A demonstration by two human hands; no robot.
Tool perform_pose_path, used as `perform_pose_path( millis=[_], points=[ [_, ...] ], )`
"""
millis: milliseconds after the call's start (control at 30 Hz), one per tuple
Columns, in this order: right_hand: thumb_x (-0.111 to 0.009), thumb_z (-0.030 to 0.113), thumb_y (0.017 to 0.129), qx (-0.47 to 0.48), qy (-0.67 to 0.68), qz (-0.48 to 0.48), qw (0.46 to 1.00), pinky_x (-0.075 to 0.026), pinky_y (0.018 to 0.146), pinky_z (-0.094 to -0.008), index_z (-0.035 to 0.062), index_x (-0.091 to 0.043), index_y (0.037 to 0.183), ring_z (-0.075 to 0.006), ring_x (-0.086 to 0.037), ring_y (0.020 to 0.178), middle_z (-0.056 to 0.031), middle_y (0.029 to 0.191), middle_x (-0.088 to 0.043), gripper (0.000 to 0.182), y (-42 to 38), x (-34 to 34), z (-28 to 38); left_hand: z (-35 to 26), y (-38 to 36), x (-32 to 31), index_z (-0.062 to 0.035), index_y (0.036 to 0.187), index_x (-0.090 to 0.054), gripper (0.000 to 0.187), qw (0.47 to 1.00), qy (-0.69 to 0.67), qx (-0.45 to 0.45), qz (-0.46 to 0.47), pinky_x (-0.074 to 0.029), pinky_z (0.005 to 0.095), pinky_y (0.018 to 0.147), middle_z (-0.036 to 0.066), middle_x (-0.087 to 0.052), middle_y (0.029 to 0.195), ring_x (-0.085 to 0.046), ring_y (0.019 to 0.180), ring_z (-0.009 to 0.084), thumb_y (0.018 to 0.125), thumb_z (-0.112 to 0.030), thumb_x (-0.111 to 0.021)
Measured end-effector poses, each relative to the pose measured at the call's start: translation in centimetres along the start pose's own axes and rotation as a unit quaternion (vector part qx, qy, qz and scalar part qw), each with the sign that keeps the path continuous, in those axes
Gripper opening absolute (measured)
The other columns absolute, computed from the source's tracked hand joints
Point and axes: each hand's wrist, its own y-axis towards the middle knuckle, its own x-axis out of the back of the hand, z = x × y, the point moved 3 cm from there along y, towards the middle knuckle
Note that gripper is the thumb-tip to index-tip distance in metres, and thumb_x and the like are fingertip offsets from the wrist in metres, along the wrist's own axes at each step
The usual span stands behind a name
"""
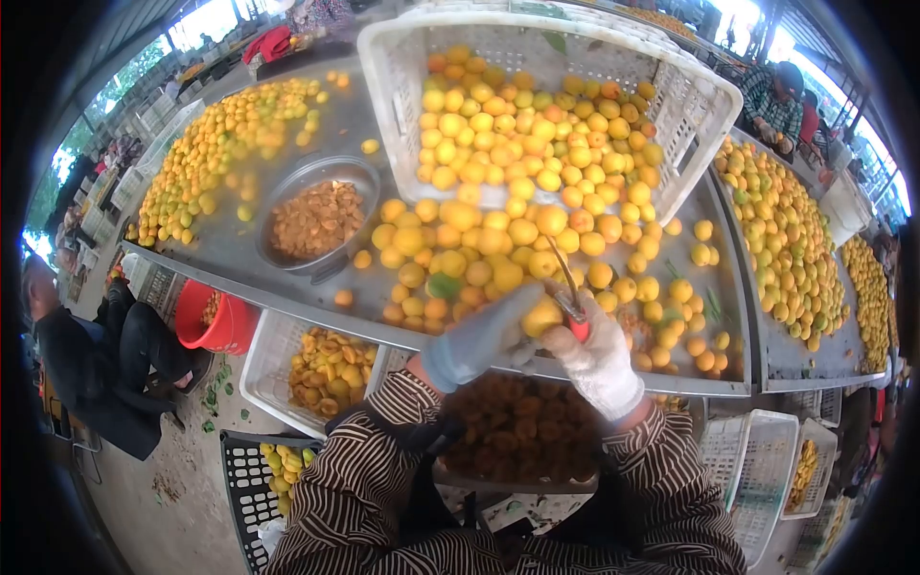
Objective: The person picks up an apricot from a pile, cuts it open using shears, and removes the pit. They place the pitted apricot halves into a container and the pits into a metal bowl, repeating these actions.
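Fruit (542,317) sits in left grip (484,331), beside right grip's (596,359) tool (578,324).

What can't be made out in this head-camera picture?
All in the head view:
- Left hand: exact grip on the fruit, fingers blurred and partly hidden.
- Red-handled tool: handle end, covered by the right hand.
- Dark heap below the table: details lost in shadow.
- Distant people: too small.
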Motion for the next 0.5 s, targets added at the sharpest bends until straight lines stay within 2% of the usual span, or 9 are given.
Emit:
perform_pose_path(
  millis=[67, 100, 133, 167, 200, 267, 300, 367, 500],
  points=[
    [-0.072, 0.046, 0.086, -0.015, 0.007, 0.016, 1.0, -0.049, 0.09, -0.0293, -0.0032, -0.05, 0.134, -0.0157, -0.062, 0.103, -0.013, 0.118, -0.065, 0.072, 0.0, 0.0, -0.2, 1.1, 0.7, 1.4, -0.002, 0.141, -0.036, 0.058, 0.992, 0.018, 0.014, 0.127, -0.052, 0.0318, 0.072, 0.012, -0.058, 0.115, -0.061, 0.082, 0.0216, 0.101, -0.043, -0.045],
    [-0.072, 0.046, 0.086, -0.014, 0.007, 0.017, 1.0, -0.049, 0.09, -0.0293, -0.0032, -0.05, 0.134, -0.0157, -0.062, 0.103, -0.013, 0.118, -0.065, 0.072, 0.0, -0.1, -0.2, 1.7, 0.5, 1.4, -0.002, 0.141, -0.036, 0.058, 0.992, 0.019, 0.013, 0.125, -0.052, 0.0318, 0.072, 0.012, -0.058, 0.115, -0.061, 0.082, 0.0216, 0.101, -0.043, -0.045],
    [-0.072, 0.047, 0.087, 0.014, -0.073, 0.004, 0.997, -0.049, 0.09, -0.0296, -0.003, -0.05, 0.134, -0.0163, -0.062, 0.102, -0.0139, 0.117, -0.065, 0.072, -0.1, -0.1, -0.1, 1.5, 0.0, 1.0, 0.0003, 0.144, -0.032, 0.064, 0.952, 0.266, -0.152, 0.019, -0.052, 0.0357, 0.077, 0.015, -0.058, 0.117, -0.062, 0.087, 0.0266, 0.099, -0.042, -0.049],
    [-0.071, 0.047, 0.087, 0.042, -0.152, -0.009, 0.987, -0.05, 0.089, -0.0299, -0.0029, -0.05, 0.134, -0.0168, -0.063, 0.101, -0.0148, 0.116, -0.065, 0.071, -0.2, -0.1, 0.0, 1.2, -0.7, 0.3, 0.0026, 0.147, -0.028, 0.07, 0.815, 0.486, -0.301, -0.09, -0.053, 0.0395, 0.082, 0.019, -0.058, 0.119, -0.062, 0.093, 0.0316, 0.098, -0.04, -0.053],
    [-0.071, 0.047, 0.087, 0.041, -0.153, -0.008, 0.987, -0.05, 0.089, -0.0299, -0.0029, -0.05, 0.134, -0.0168, -0.063, 0.101, -0.0148, 0.116, -0.065, 0.071, -0.3, -0.3, -0.2, 1.7, -0.6, 0.1, 0.0026, 0.147, -0.028, 0.07, 0.816, 0.486, -0.301, -0.091, -0.053, 0.0395, 0.082, 0.019, -0.058, 0.119, -0.062, 0.093, 0.0316, 0.098, -0.04, -0.053],
    [-0.07, 0.044, 0.09, 0.044, -0.107, -0.029, 0.993, -0.051, 0.084, -0.0293, -0.0027, -0.051, 0.133, -0.0169, -0.064, 0.095, -0.0124, 0.108, -0.067, 0.066, -0.2, -0.7, -0.7, 1.7, -0.6, -0.5, 0.0054, 0.15, -0.021, 0.074, 0.728, 0.532, -0.408, -0.146, -0.051, 0.0438, 0.088, 0.024, -0.057, 0.118, -0.061, 0.1, 0.0393, 0.096, -0.027, -0.059],
    [-0.07, 0.044, 0.09, 0.045, -0.107, -0.028, 0.993, -0.051, 0.084, -0.0293, -0.0027, -0.051, 0.133, -0.0169, -0.064, 0.095, -0.0124, 0.108, -0.067, 0.066, -0.3, -1.0, -0.5, 2.0, -0.4, -1.1, 0.0054, 0.15, -0.021, 0.074, 0.727, 0.531, -0.409, -0.146, -0.051, 0.0438, 0.088, 0.024, -0.057, 0.118, -0.061, 0.1, 0.0393, 0.096, -0.027, -0.059],
    [-0.067, 0.037, 0.093, 0.048, -0.059, -0.056, 0.996, -0.051, 0.081, -0.029, -0.0028, -0.051, 0.131, -0.016, -0.063, 0.092, -0.011, 0.105, -0.066, 0.058, -0.5, -1.6, -0.1, 1.2, -0.7, -2.1, 0.0037, 0.126, -0.053, 0.04, 0.803, 0.394, -0.395, -0.211, -0.053, 0.0384, 0.083, 0.018, -0.066, 0.104, -0.066, 0.096, 0.0294, 0.104, -0.028, -0.042],
    [-0.065, 0.03, 0.095, 0.056, -0.039, -0.081, 0.994, -0.05, 0.082, -0.0281, -0.0028, -0.051, 0.13, -0.0141, -0.062, 0.091, -0.0101, 0.105, -0.066, 0.05, -0.6, -2.5, 0.2, 1.4, -0.4, -2.1, 0.0025, 0.129, -0.051, 0.038, 0.858, 0.326, -0.315, -0.242, -0.052, 0.0368, 0.083, 0.019, -0.066, 0.109, -0.066, 0.096, 0.0313, 0.103, -0.024, -0.044]
  ],
)
